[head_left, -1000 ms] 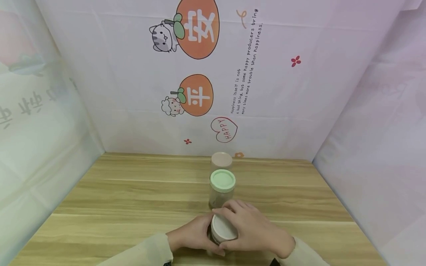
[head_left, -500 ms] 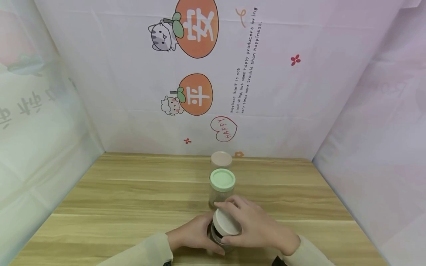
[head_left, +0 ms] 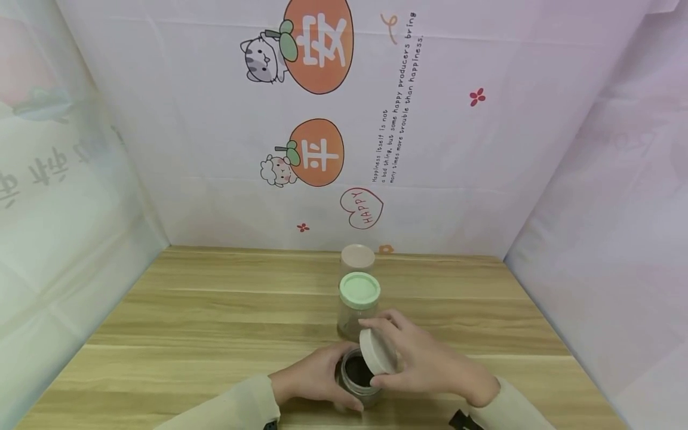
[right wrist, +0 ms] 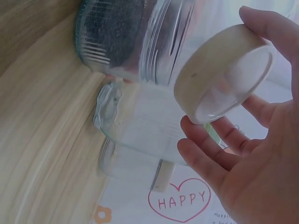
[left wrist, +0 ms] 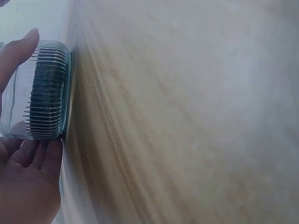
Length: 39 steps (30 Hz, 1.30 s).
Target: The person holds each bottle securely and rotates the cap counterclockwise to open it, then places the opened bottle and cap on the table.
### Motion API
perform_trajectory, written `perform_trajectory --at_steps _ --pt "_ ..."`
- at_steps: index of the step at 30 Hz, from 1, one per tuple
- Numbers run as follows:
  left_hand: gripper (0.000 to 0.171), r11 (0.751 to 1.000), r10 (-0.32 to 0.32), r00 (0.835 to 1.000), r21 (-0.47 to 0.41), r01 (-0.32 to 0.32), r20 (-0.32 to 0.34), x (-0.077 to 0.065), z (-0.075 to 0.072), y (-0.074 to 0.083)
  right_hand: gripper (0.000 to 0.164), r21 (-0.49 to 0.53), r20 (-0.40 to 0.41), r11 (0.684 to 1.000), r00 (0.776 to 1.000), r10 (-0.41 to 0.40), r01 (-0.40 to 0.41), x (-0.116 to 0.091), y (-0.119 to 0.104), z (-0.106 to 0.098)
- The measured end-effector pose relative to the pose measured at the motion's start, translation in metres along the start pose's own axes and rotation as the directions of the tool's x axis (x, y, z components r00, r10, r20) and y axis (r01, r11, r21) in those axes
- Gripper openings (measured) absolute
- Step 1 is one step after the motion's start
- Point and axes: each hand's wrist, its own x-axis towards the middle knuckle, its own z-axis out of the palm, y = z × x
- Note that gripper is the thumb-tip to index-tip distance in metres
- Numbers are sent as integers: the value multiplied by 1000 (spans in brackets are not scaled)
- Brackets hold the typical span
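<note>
A ribbed glass jar (head_left: 359, 371) with dark contents stands uncovered on the table near its front. My left hand (head_left: 321, 376) holds it from the left side, thumb and fingers curled round the glass. In the left wrist view the dark fill shows through the jar's ribbed lower wall (left wrist: 46, 93). My right hand (head_left: 424, 358) pinches a pale beige lid (head_left: 377, 351) by its edge. The lid is tilted steeply, just to the right of the jar's mouth. In the right wrist view the lid (right wrist: 196, 79) is apart from the jar's threaded neck (right wrist: 163, 42).
Behind the jar stands a glass jar with a green lid (head_left: 359, 291). Farther back is another with a beige lid (head_left: 358, 257), partly hidden by the green-lidded one. A printed white cloth (head_left: 441, 149) walls off the back of the wooden table (head_left: 215, 316).
My right hand has lifted the beige lid off the jar, tilting it and moving it to the right, so the mouth shows. My left hand has stayed on the jar.
</note>
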Motion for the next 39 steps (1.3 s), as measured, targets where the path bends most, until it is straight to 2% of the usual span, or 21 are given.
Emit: perform_trajectory --at_steps 4,9,16,22,29,33,39 --pt "78 1000 15 1000 3 -15 -10 0 0 1 83 33 18 999 1000 7 -8 -2 3 -4" --pt "76 1000 27 1000 12 -27 -14 -1 0 3 84 80 37 995 998 60 -63 -7 7 -9" --pt "76 1000 9 1000 11 -9 -17 -1 0 2 82 58 34 988 990 138 -140 -15 11 -14" --pt "78 1000 -7 1000 17 7 -24 -2 1 1 84 34 46 987 987 155 -156 -22 19 -17" --pt "79 1000 -5 1000 20 6 -27 -2 2 1 85 65 77 977 977 199 -204 -34 27 -16" --pt "79 1000 -5 1000 24 6 -27 -2 2 0 87 94 91 974 976 198 -207 -40 34 -15" --pt "78 1000 -11 1000 22 11 -23 -1 1 -1 87 59 76 980 980 185 -189 -48 44 -11"
